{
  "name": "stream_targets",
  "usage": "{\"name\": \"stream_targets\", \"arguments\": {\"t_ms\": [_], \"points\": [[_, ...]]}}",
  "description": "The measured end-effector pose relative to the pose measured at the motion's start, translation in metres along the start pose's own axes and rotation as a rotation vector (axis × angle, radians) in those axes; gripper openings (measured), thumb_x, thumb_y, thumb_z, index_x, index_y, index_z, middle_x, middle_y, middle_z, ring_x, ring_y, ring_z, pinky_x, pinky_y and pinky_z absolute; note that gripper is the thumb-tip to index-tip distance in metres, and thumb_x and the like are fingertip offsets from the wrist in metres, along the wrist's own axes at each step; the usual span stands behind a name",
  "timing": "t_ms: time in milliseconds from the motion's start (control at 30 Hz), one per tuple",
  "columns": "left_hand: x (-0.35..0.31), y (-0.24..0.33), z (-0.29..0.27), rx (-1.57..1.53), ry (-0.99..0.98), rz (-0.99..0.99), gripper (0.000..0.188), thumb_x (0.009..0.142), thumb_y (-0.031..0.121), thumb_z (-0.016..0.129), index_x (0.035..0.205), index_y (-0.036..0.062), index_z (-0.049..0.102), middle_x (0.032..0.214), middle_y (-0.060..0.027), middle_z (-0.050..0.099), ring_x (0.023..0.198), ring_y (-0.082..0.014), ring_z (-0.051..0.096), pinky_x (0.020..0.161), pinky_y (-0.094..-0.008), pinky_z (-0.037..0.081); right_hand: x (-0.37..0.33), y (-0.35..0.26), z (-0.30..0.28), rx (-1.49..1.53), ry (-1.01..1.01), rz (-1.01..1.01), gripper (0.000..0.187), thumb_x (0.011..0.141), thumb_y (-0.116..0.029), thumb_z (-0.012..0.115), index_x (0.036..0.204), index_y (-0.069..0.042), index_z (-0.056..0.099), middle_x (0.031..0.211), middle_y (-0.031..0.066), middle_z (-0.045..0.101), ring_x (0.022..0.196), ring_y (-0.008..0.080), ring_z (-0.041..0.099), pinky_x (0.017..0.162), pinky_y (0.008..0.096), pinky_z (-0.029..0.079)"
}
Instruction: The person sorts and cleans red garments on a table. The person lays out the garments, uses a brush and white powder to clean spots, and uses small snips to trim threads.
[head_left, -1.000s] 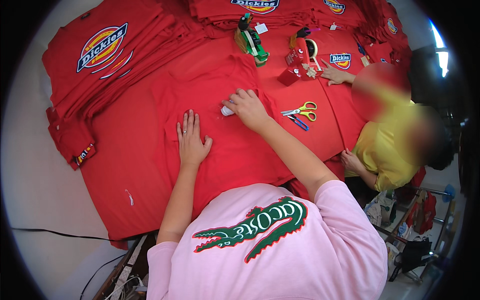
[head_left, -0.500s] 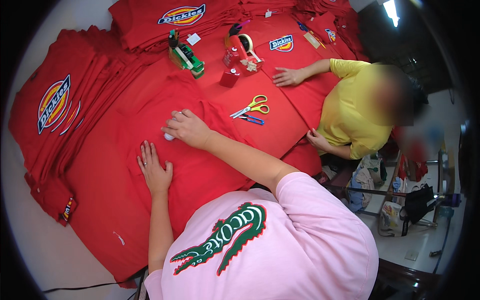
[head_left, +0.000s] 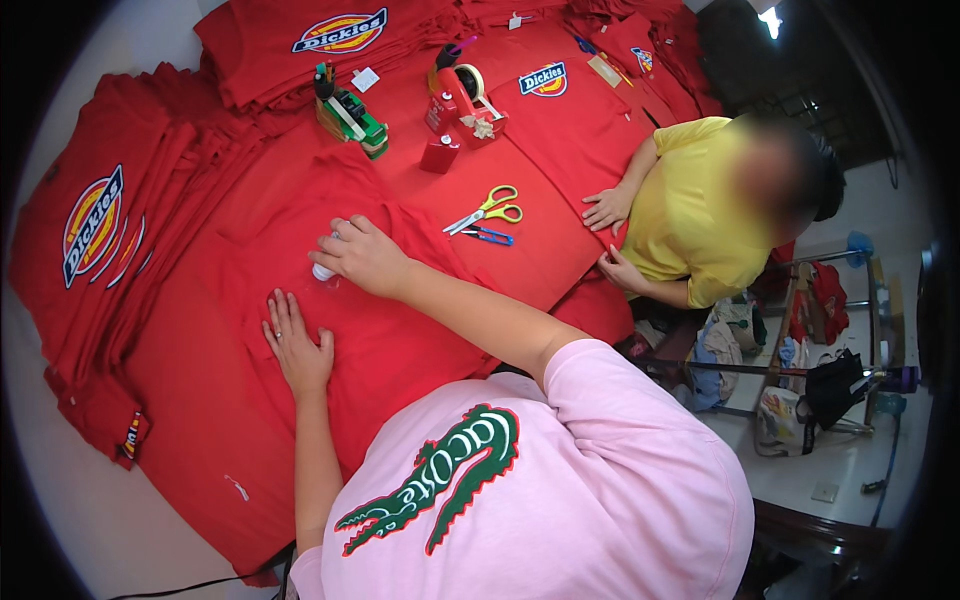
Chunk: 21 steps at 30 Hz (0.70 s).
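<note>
A red garment (head_left: 390,340) lies spread out before me on a red-covered table. My left hand (head_left: 300,350) rests flat on it, fingers stretched and slightly apart, a ring on one of them. Farther up the cloth, my right hand (head_left: 368,257) curls over a small white rounded object (head_left: 322,271), pressing it against the fabric. Most of that object is hidden under the fingers, and its kind cannot be made out. A faint pale mark shows on the cloth beside it. To the right lie scissors (head_left: 484,211) with yellow-green handles and a blue cutter knife (head_left: 492,237).
Stacked red shirts (head_left: 150,150) with badge prints line the left and far sides. Beyond my hands stand a green tape dispenser (head_left: 368,132), a red one (head_left: 445,112) and a small red container (head_left: 440,156). A co-worker in yellow (head_left: 690,210) stands right, hands at the table edge.
The view has shifted slightly. My right hand has slid the white object a little over the cloth, my left stays flat. The co-worker's far hand has drawn back toward their body.
</note>
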<state>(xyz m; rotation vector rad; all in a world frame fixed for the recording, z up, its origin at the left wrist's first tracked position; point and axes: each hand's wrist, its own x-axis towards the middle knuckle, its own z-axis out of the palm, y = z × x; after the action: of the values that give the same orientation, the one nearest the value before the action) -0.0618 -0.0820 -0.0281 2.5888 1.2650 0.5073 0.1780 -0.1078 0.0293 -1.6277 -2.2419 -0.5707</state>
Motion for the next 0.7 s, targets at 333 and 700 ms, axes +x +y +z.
{"name": "stream_targets", "arguments": {"t_ms": [333,700], "points": [[0.002,-0.001,-0.001,-0.021,0.008,0.015,0.083,0.083,0.020,0.064,0.160,0.0010,0.038,0.173,-0.0143,0.027,0.160,-0.0309,0.024,0.129,-0.0537,0.016,-0.011,0.001,0.006,0.071,-0.099,0.048,0.029,0.092,-0.018,0.062,0.119,-0.014,0.072,0.109,0.0028,0.067,0.114,0.0247,0.058,0.100,0.0415,0.044],[0.002,0.004,-0.003,-0.018,-0.017,-0.006,0.084,0.083,0.021,0.064,0.159,-0.0005,0.038,0.173,-0.0154,0.027,0.160,-0.0315,0.023,0.130,-0.0540,0.015,-0.014,0.010,0.000,0.080,0.030,0.090,0.013,0.089,-0.016,0.062,0.101,-0.015,0.065,0.111,0.0038,0.068,0.114,0.0245,0.060,0.098,0.0397,0.044]]}}
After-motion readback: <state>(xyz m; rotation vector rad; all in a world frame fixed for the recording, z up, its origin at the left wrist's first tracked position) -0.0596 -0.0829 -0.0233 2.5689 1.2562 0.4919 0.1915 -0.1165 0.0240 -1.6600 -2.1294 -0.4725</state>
